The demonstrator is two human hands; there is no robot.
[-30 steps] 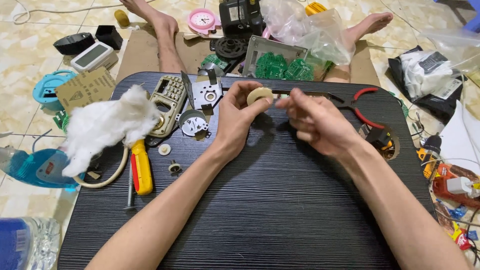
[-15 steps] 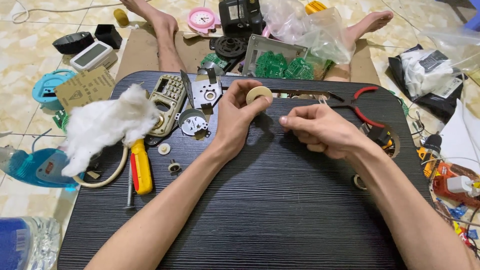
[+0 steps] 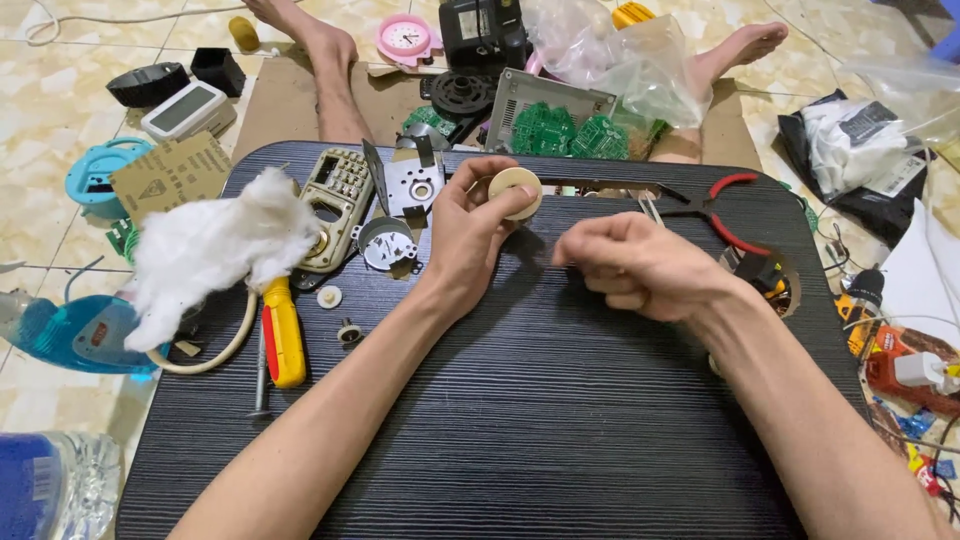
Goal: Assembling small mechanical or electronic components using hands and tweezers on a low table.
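Note:
My left hand (image 3: 466, 232) pinches a small cream plastic disc (image 3: 516, 192), like a gear or wheel, held upright above the black tabletop (image 3: 560, 420). A short way to the right of the disc, my right hand (image 3: 635, 268) is curled with fingers closed; whether something tiny sits between the fingertips is hidden. The two hands are apart. Just left of my left hand lie a round metal part (image 3: 383, 243) and a beige keypad housing (image 3: 338, 202).
A wad of white cotton (image 3: 215, 248), a yellow-handled screwdriver (image 3: 282, 331) and small round parts (image 3: 329, 296) lie at the left. Red-handled pliers (image 3: 712, 205) rest at the far right edge. Green circuit boards (image 3: 570, 132), a pink clock (image 3: 404, 38) and bare feet lie beyond the table.
My right hand has drawn away from the disc to the right and downward. My left hand keeps the disc in about the same spot.

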